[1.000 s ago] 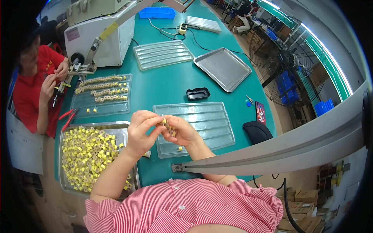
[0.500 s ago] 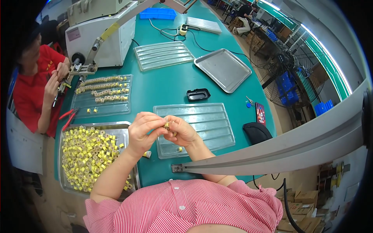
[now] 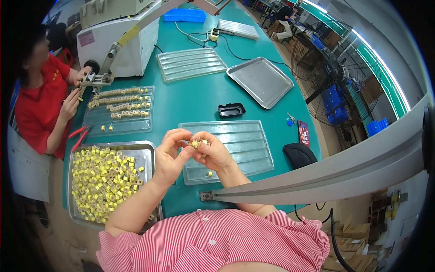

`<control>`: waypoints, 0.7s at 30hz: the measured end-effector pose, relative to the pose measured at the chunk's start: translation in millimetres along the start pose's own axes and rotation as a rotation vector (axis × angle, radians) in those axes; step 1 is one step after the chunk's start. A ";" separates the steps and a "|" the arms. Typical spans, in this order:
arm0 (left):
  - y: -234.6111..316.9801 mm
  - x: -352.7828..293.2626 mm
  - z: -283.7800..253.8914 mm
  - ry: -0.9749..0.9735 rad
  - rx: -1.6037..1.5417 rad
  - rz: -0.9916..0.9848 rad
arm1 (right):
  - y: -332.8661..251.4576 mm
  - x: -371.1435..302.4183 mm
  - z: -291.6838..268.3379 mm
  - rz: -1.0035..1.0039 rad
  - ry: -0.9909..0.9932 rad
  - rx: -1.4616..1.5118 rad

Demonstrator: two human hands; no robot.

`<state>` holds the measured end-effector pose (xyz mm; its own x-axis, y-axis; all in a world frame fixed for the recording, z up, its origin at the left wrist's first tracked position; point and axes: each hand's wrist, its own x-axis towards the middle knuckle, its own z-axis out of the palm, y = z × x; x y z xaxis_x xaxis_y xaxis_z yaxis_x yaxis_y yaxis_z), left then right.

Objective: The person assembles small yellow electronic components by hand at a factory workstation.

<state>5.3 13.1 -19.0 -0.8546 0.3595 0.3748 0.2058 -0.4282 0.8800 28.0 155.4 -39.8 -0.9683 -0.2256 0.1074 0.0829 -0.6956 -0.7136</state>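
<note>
My left hand (image 3: 170, 156) and right hand (image 3: 214, 153) meet over the near-left part of a clear ribbed tray (image 3: 240, 156). Between my fingertips is a small yellow coil component (image 3: 195, 144) with thin metal pins. My left thumb and forefinger pinch at its side. The right hand's fingers are curled round it and at least one more such piece, partly hidden. A single yellow component (image 3: 209, 174) lies in the ribbed tray below my right hand. Left of my left forearm, a metal tray (image 3: 147, 156) holds a heap of the same yellow components.
At left, another clear tray (image 3: 140, 128) carries rows of components, beside red-handled pliers (image 3: 80, 136). A co-worker in red (image 3: 38, 104) works at a white machine (image 3: 118, 54). A black holder (image 3: 231, 110), a bare metal tray (image 3: 260, 81) and a phone (image 3: 303, 132) lie beyond. A grey beam (image 3: 326, 181) crosses at right.
My left fingers have spread a little and shifted, and the yellow component between my hands now shows more of its face. The co-worker's hands have moved closer to the machine.
</note>
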 end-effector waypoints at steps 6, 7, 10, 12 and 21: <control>2.0 -1.4 0.2 -0.055 -0.011 0.010 | -1.1 -0.8 2.4 -0.032 -0.011 0.019; 1.8 -1.8 -0.4 -0.062 -0.012 0.014 | -1.5 -1.0 3.8 -0.025 0.012 0.024; 2.1 -2.1 -1.1 -0.078 -0.032 0.011 | -3.4 -1.9 4.5 -0.035 -0.010 -0.012; 2.8 -2.4 -1.2 -0.085 -0.050 0.003 | -4.2 -2.4 4.0 -0.036 -0.010 -0.028; 10.3 -2.2 1.3 -0.101 -0.170 -0.099 | -7.1 -3.8 -0.3 -0.060 -0.020 -0.234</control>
<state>9.9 9.0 -10.4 -0.8127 0.4845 0.3237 0.0322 -0.5173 0.8552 31.0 161.4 -35.3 -0.9648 -0.2034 0.1665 -0.0339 -0.5320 -0.8461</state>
